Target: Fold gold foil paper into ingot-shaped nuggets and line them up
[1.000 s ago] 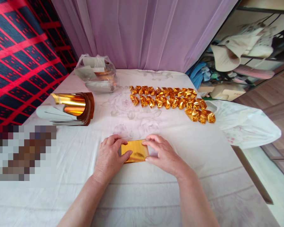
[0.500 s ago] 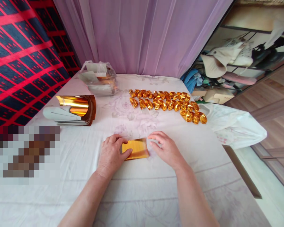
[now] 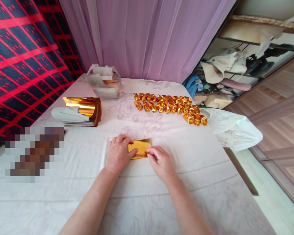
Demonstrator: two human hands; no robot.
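Observation:
A folded sheet of gold foil paper (image 3: 140, 146) lies flat on the cloth-covered table in front of me. My left hand (image 3: 119, 150) holds its left end against the table, thumb on top and fingers bent over the far edge. The near right corner is pinched between the thumb and index finger of my right hand (image 3: 161, 161), and that corner bends up slightly. Beyond my hands, several crumpled-looking gold foil pieces (image 3: 163, 107) stand in rows.
On the left, a curved stack of gold foil sheets (image 3: 82, 109) rests on the tablecloth (image 3: 88, 186). A clear plastic bag (image 3: 105, 85) with more sheets sits behind it. White plastic (image 3: 235, 127) hangs at the right edge, beside a shelf (image 3: 235, 65). A patch at left is pixelated.
My right hand has come in from beyond the paper's right end to its near right corner and closed on it. The left hand keeps its hold.

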